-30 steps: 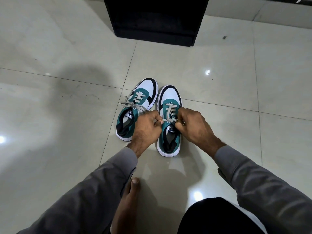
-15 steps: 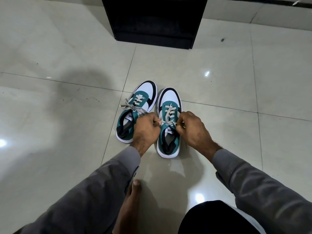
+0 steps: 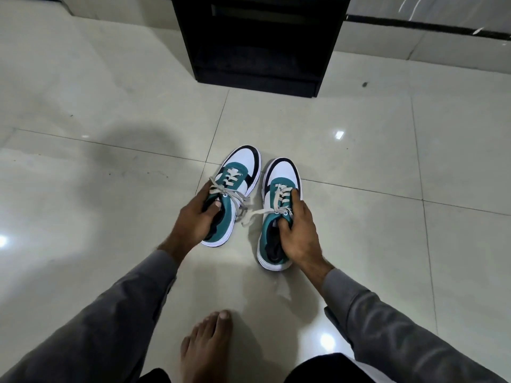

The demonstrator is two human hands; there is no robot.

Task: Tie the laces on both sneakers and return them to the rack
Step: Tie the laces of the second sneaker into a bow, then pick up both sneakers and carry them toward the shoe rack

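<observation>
Two teal, white and black sneakers stand on the tiled floor, toes pointing away from me. My left hand (image 3: 195, 219) grips the left sneaker (image 3: 239, 175) at its collar, thumb inside the opening. My right hand (image 3: 300, 230) grips the right sneaker (image 3: 282, 172) the same way, fingers over its tongue. Both shoes carry tied beige laces, and loose ends (image 3: 250, 214) hang between them. The black rack (image 3: 257, 42) stands straight ahead, beyond the toes.
Glossy cream floor tiles (image 3: 110, 106) spread all around. My bare foot (image 3: 207, 346) rests on the floor close to me, between my grey sleeves. A wall base with a dark strip (image 3: 428, 26) runs at the far right.
Both hands have left the right sneaker's laces. The left hand moved to the left sneaker and the right hand took the right sneaker by its collar. The shoes now sit further apart.
</observation>
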